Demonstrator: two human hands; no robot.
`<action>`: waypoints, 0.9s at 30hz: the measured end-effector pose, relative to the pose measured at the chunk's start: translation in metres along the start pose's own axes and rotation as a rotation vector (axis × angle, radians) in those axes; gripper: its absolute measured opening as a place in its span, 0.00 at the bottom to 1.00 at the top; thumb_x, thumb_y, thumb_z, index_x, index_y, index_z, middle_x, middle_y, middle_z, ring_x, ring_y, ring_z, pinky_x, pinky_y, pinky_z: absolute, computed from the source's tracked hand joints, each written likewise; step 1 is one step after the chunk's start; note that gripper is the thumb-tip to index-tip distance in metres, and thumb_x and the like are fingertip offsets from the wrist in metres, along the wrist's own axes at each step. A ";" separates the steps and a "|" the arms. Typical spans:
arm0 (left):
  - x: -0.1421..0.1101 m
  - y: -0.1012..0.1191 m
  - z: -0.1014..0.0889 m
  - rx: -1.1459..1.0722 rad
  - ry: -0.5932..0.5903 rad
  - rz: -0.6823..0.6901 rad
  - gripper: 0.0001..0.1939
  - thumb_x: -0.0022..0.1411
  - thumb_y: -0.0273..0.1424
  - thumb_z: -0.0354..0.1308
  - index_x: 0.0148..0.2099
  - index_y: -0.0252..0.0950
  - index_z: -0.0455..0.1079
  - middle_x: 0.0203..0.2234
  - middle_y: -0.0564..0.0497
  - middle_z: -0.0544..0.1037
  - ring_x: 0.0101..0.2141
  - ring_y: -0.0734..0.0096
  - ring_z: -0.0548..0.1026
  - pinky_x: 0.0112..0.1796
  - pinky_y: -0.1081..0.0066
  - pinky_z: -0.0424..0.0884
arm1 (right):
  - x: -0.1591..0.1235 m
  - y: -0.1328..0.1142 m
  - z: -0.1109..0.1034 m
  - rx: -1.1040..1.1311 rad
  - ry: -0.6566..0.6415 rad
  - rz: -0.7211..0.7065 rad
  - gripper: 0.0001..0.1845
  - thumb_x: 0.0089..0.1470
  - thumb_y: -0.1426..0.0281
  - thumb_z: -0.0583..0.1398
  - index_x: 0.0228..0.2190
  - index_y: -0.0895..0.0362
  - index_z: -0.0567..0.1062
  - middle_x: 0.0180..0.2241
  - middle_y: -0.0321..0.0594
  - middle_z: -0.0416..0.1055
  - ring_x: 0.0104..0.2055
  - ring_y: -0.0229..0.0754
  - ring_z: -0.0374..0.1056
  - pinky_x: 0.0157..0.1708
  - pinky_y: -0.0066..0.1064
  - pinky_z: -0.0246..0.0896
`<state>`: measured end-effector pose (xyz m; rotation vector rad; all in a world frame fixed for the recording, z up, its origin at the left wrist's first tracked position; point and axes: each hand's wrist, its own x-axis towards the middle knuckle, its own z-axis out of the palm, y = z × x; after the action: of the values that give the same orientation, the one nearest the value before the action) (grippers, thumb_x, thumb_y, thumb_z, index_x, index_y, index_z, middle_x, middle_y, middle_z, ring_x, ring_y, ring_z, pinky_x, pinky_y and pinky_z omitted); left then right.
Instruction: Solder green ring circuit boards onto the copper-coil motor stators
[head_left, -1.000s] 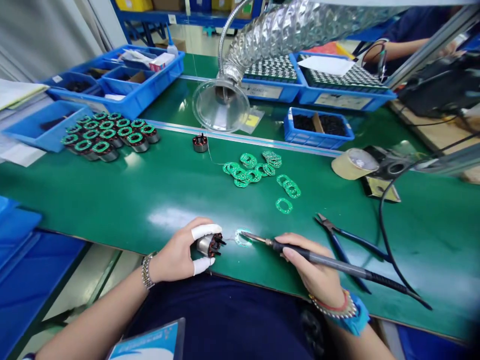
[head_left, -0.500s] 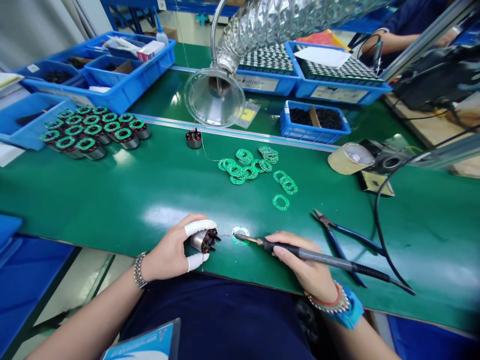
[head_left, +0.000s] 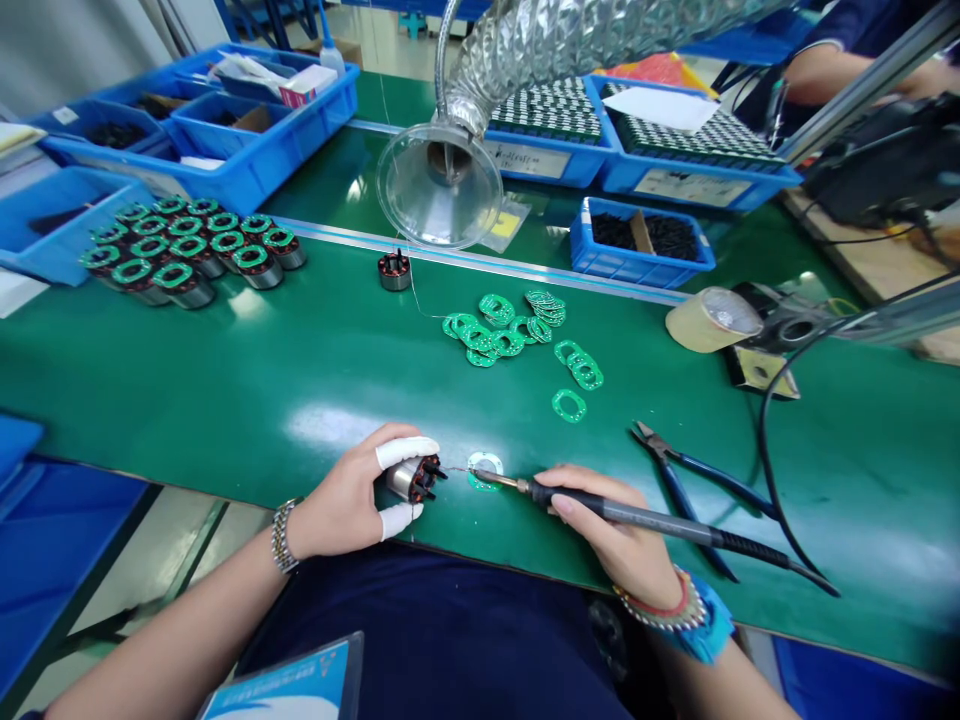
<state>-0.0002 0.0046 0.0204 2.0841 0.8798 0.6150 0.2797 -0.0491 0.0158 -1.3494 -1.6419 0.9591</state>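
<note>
My left hand [head_left: 352, 495], with white finger cots on thumb and forefinger, grips a motor stator [head_left: 409, 480] lying on its side, its black prongs facing right. A thin wire runs from the stator to a green ring-shaped circuit board [head_left: 485, 484] on the table. In my right hand [head_left: 607, 520] is a soldering iron [head_left: 637, 512], held like a pen, its tip on or just above that board's left part. To the right of this hand lie blue-handled cutting pliers [head_left: 667, 480], jaws apart.
Loose ring boards [head_left: 507, 343] are scattered beyond my hands, near a single stator [head_left: 394, 270]. Finished-looking stators [head_left: 187, 285] stand grouped at left. A fume extractor funnel [head_left: 440, 190] hangs over the table. Blue bins [head_left: 637, 262] line the back; a tape roll [head_left: 712, 320] stands right.
The view has shifted slightly, so everything sits a little to the right. Both hands keep their holds, and the iron's tip stays at the board.
</note>
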 end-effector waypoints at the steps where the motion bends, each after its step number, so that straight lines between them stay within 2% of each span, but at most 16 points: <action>1: 0.000 0.000 0.000 0.001 0.001 0.002 0.27 0.50 0.20 0.57 0.53 0.38 0.60 0.47 0.45 0.65 0.46 0.64 0.69 0.46 0.61 0.68 | 0.000 0.000 0.000 -0.001 0.000 0.000 0.08 0.52 0.69 0.59 0.35 0.52 0.77 0.30 0.36 0.75 0.30 0.38 0.71 0.33 0.29 0.67; 27: 0.000 -0.001 0.000 -0.001 0.001 0.010 0.28 0.49 0.19 0.57 0.53 0.40 0.59 0.47 0.45 0.66 0.46 0.63 0.69 0.47 0.59 0.68 | -0.006 0.008 -0.001 0.035 0.004 0.031 0.08 0.53 0.68 0.59 0.37 0.51 0.76 0.33 0.38 0.75 0.32 0.40 0.70 0.35 0.31 0.66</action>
<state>-0.0010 0.0050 0.0198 2.0891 0.8698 0.6215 0.2844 -0.0542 0.0082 -1.3555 -1.5980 0.9982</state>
